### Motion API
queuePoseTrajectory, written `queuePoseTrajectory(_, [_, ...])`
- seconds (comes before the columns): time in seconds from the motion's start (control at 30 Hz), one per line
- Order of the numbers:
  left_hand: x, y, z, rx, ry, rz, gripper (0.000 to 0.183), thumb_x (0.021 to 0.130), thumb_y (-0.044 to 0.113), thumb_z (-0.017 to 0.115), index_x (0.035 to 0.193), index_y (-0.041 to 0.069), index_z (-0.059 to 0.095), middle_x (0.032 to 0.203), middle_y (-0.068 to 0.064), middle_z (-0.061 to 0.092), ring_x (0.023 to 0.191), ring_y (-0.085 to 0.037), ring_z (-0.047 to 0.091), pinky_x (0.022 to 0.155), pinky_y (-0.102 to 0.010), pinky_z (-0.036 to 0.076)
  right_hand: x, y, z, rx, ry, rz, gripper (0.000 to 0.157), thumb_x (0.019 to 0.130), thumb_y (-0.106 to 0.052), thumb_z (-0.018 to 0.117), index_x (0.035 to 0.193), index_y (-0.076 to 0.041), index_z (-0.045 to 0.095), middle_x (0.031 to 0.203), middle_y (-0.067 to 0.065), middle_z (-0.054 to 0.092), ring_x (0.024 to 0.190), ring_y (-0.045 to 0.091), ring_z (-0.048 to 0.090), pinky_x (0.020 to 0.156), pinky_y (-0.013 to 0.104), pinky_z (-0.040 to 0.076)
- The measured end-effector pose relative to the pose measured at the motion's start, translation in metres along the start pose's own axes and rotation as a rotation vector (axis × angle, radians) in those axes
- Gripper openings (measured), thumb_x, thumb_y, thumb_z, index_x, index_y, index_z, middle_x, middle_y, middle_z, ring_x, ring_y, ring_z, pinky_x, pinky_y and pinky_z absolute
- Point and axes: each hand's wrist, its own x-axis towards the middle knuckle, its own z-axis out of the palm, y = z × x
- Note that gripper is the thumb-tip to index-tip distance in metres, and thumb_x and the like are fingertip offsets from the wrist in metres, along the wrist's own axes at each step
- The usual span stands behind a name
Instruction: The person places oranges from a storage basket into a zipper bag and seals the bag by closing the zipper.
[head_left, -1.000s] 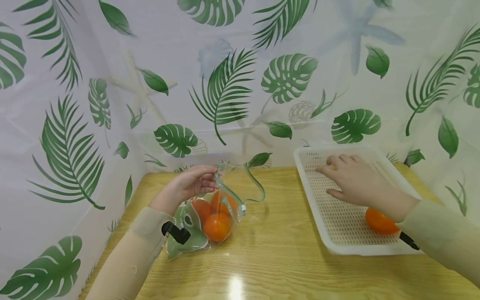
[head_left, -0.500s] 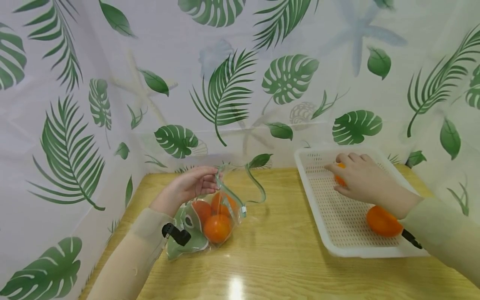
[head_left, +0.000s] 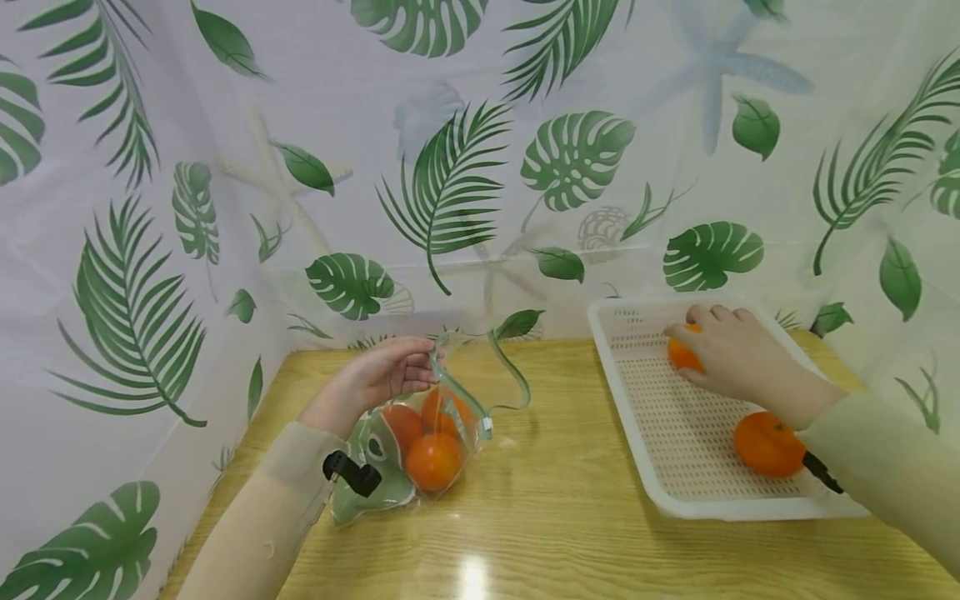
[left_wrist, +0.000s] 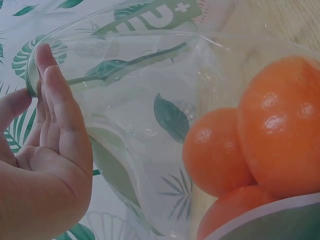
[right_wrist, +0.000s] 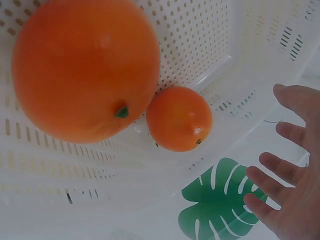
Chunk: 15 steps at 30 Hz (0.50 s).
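Observation:
My left hand [head_left: 386, 368] pinches the rim of a clear zip bag [head_left: 369, 479] between thumb and fingers, holding its mouth apart. Green trim and a slider edge that mouth, and several oranges [head_left: 433, 461] lie inside. In the left wrist view the fingers of the left hand [left_wrist: 55, 135] are rather straight along the plastic. Over the far end of a white basket my right hand [head_left: 738, 354] reaches above one orange [head_left: 684, 348], which it partly hides. A second orange [head_left: 768, 444] lies nearer, below the wrist. In the right wrist view the right hand [right_wrist: 292, 185] has spread fingers, apart from both oranges.
The white perforated basket [head_left: 637, 442] stands at the right of the wooden table [head_left: 555, 492], close to the back. A leaf-print cloth [head_left: 480, 183] hangs behind and at the sides. Bare wood separates bag and basket.
My right hand has shifted slightly right within the basket, uncovering more of the far orange. The nearer orange also shows more. My left hand and the bag have stayed nearly still.

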Motion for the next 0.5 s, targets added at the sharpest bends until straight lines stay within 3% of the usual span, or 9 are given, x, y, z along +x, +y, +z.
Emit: queuePoseTrajectory(0.5, [-0.005,0.002,0.003,0.0,-0.014,0.01,0.044,0.115,0.013,0.038,0.093,0.016,0.076,0.079,0.006,0.077,0.068,-0.006,0.073,0.071,-0.019,0.063,0.004,0.018,0.006,0.081,-0.097,0.108,0.058,0.088,-0.033,0.086,0.135,-0.007,0.066,0.116,0.023,0.063,0.101,0.043,0.06,0.085,0.061,0.052])
